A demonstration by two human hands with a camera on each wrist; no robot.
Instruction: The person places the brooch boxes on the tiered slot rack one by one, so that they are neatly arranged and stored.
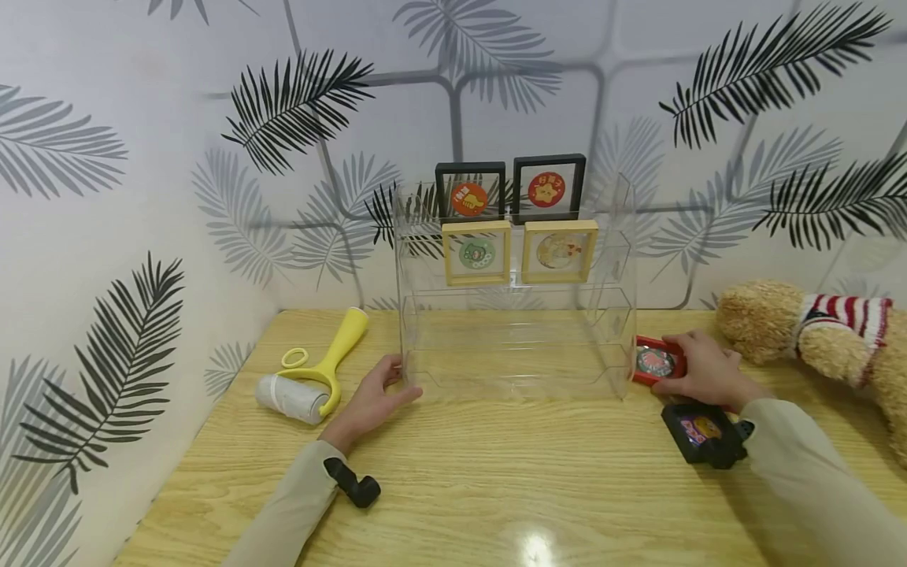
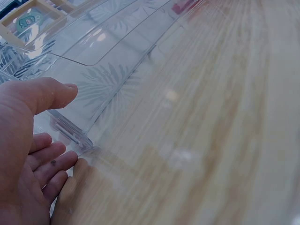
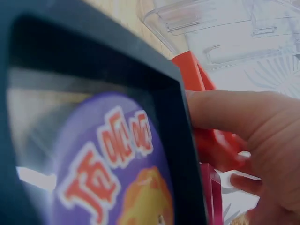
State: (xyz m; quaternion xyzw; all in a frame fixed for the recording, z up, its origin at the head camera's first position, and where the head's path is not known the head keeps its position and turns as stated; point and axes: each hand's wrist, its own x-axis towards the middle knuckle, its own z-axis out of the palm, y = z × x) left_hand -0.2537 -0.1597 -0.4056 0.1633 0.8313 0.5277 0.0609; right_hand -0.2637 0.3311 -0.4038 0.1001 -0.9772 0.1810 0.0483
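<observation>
A clear tiered stand (image 1: 517,339) holds two black frames (image 1: 471,193) on its top tier and two light wooden frames (image 1: 560,252) on the tier below. My left hand (image 1: 372,402) is at the stand's lower left side, thumb and fingers spread around its corner (image 2: 77,136). Beyond the right side of the stand, my right hand (image 1: 708,368) grips a red frame (image 1: 655,361) between thumb and fingers. A black frame with a purple badge (image 1: 697,429) lies below that hand and fills much of the right wrist view. Part of a dark pink frame (image 3: 216,197) shows beside the red one.
A yellow-handled roller (image 1: 329,366) lies on the wooden table (image 1: 496,488) at the left, with a yellow ring (image 1: 294,358) beside it. A plush bear (image 1: 836,339) in a striped top lies at the right. A patterned wall is behind the stand.
</observation>
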